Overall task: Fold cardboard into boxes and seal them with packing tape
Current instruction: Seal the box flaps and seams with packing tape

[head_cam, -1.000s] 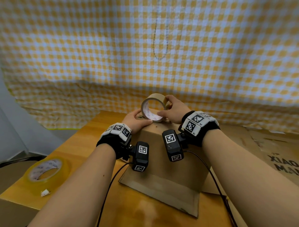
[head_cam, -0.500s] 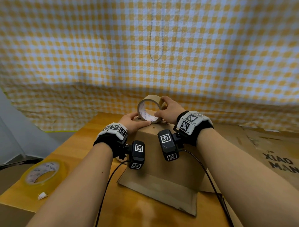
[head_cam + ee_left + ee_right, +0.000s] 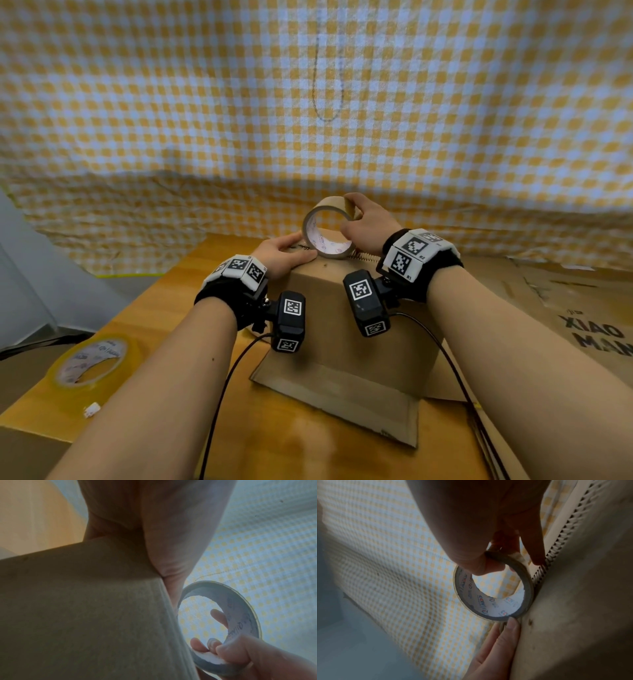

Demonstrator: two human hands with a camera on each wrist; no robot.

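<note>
Here, a roll of brown packing tape is held upright on its edge on top of the cardboard box, which stands on the wooden table. The right hand grips the roll, with the thumb hooked inside the core and the fingers wrapped over the outer band. How firmly the roll bears on the box top cannot be judged, though in the right wrist view its rim is seen touching the cardboard beside a corrugated edge.

The left hand is laid flat on the box top just beside the roll, its straight fingers pressed on the cardboard with the tips at the roll's lower rim. Whether a loose tape end is trapped beneath them is hidden. In the left wrist view most of that hand is blurred and seen only from beneath, against the box wall.

The far side of the box is concealed by both hands and the roll; a flap at its base lies spread on the table. A second, clear tape roll lies flat near the left corner of the table, a small white scrap beside it. Flattened cardboard at the right is cut off by the frame, its print only partly readable. A yellow checked cloth fills the background.
</note>
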